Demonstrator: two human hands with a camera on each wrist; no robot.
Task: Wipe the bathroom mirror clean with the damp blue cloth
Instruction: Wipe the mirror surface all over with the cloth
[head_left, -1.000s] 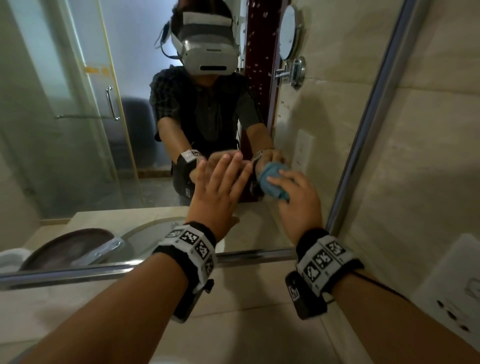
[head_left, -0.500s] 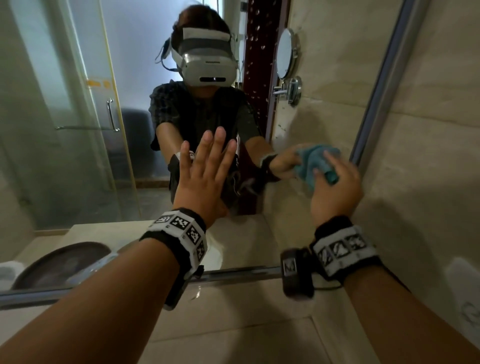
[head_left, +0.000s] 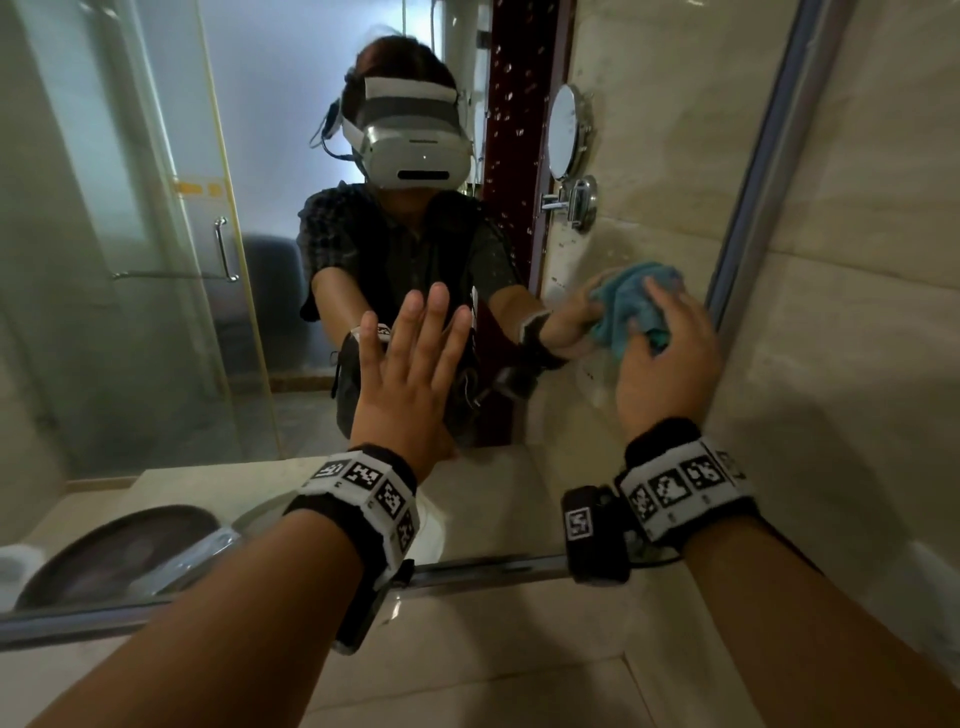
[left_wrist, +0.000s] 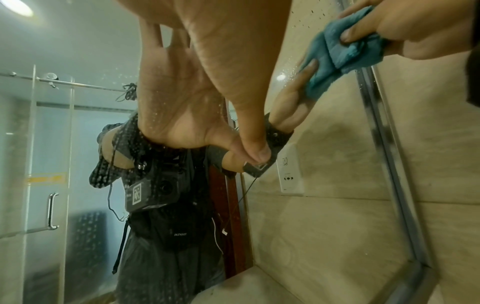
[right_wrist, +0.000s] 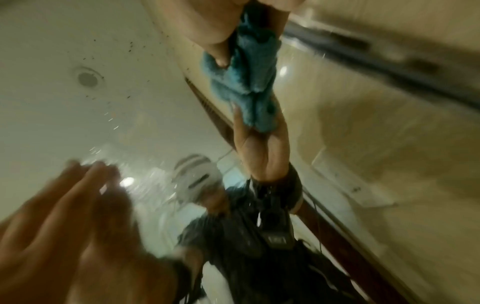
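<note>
The bathroom mirror (head_left: 156, 322) fills the wall ahead and reflects me, with water drops on the glass. My right hand (head_left: 660, 353) grips the bunched blue cloth (head_left: 631, 304) and presses it against the glass near the mirror's right edge. The left wrist view shows the thumb pinching the cloth (left_wrist: 335, 55) in the right hand (left_wrist: 405, 30). My left hand (head_left: 415, 353) lies flat on the glass at the middle, fingers straight and spread. The right wrist view is blurred but shows the cloth (right_wrist: 249, 67) meeting its reflection.
A metal frame (head_left: 753, 171) runs up the mirror's right side and a metal rail (head_left: 493, 564) along its bottom. Beige wall tile (head_left: 857, 312) lies right of the frame. A stone ledge (head_left: 467, 649) sits below. The glass reflects a shower door, a round wall mirror and a basin.
My right hand has carried the cloth up and to the right across the glass, close to the right frame. The left hand has slid a little higher on the mirror.
</note>
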